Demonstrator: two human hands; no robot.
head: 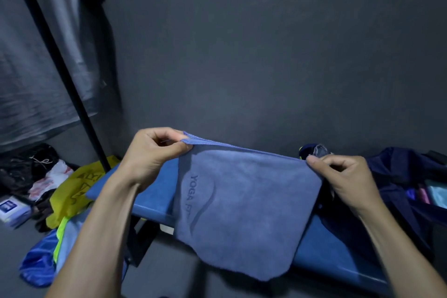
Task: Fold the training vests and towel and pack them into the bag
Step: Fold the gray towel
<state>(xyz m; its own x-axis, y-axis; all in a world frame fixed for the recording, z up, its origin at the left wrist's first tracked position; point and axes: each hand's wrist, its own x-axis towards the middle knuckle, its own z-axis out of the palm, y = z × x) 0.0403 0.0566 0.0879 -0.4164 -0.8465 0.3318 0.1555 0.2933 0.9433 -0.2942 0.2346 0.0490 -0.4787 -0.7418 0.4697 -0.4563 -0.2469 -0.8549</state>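
At the centre, a blue towel [244,205] hangs folded in the air above a blue bench [154,203]. The left hand [154,152] pinches its top corner at ten o'clock, and the right hand [343,176] pinches the other top corner at two o'clock. At eight o'clock, a yellow vest [72,193] and a blue vest [36,266] lie rumpled. At three o'clock, a dark navy bag [401,176] sits open on the bench. Farthest, at eleven o'clock, grey cloth [60,31] hangs.
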